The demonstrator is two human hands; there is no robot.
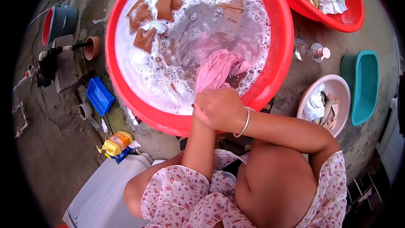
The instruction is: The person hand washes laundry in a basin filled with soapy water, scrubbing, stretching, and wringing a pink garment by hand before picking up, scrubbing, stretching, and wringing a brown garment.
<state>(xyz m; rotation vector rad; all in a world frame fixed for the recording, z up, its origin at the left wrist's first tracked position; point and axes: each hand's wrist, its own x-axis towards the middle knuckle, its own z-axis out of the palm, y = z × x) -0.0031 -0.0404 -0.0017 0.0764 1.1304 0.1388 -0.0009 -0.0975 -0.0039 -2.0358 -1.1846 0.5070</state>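
A wet pink cloth [216, 68] is bunched up at the near side of a large red basin [282, 46], partly in cloudy, soapy water [190, 25]. My right hand [221, 105], with a silver bangle at the wrist, is closed around the cloth's near end. My left forearm [201, 143] comes up from below and meets the right hand at the basin's rim. The fingers of my left hand are hidden behind the right hand and the cloth. Several pieces of brown cloth [168, 6] float among the suds in the basin.
At the upper right, another red basin [354, 14] holds white cloth. A clear bottle [314, 52], a pale pink basin [303, 101] with clothes and a teal tub [358, 88] stand right. Left are a blue basket [100, 97], a yellow jug [118, 143] and a pipe [63, 50].
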